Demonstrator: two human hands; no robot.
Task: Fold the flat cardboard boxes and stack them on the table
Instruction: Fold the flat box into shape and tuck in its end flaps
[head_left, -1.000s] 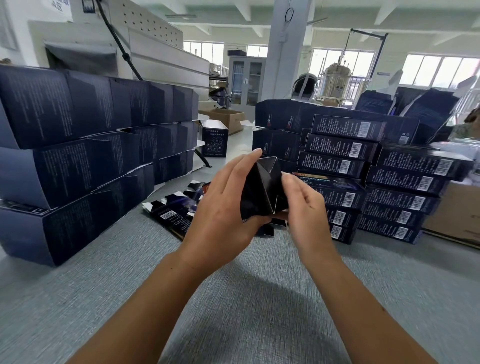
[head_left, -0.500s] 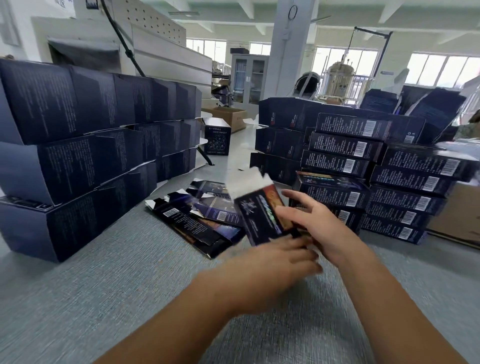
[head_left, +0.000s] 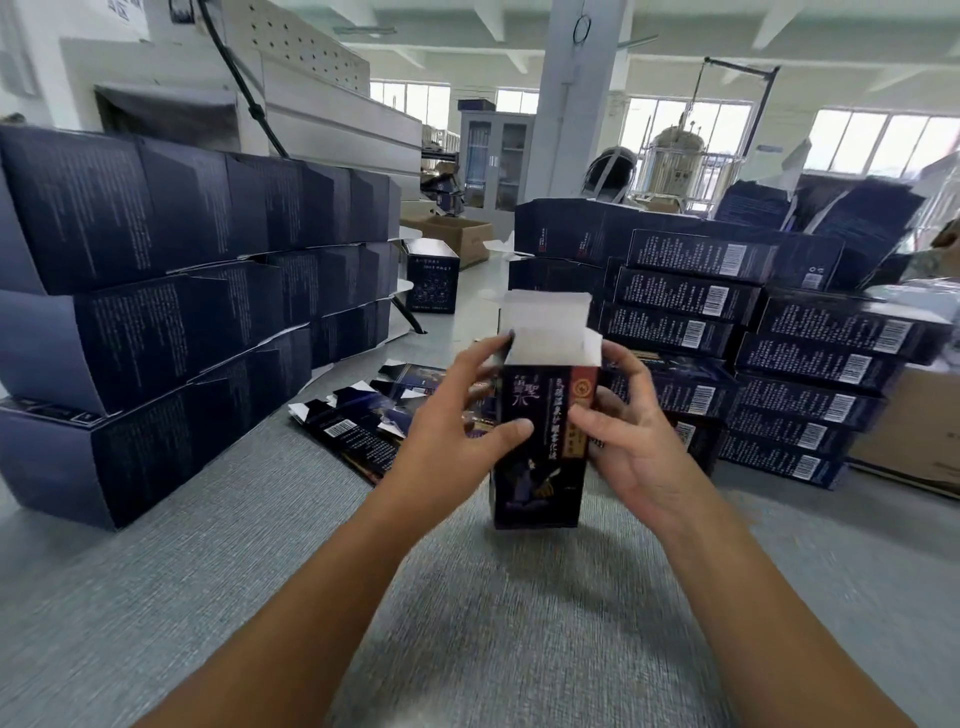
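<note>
Head view, and the biggest thing I see is the grey table (head_left: 208, 597) running away from me, walled on its left by the left stack (head_left: 182, 312) of folded dark boxes, three rows high, and on its right by the right stack (head_left: 779, 364), laid with barcoded sides towards me. Between them, just left of centre, the flat boxes (head_left: 363, 421) lie fanned on the cloth, not yet folded. In front of those stands the box (head_left: 540, 467) I am working, squared up, its long axis vertical and its base at or just above the table; I cannot tell whether it touches. My left hand (head_left: 447, 441) grips its left side, thumb across the printed front, fingertips up at the top rim. My right hand (head_left: 639, 447) grips the right side lower down, thumb on the front, fingers behind. The white lid flap (head_left: 545, 322) stands upright above both hands, so the open end faces up and the left hand is nearer it. I judge that hand best placed to fold the top shut.
</note>
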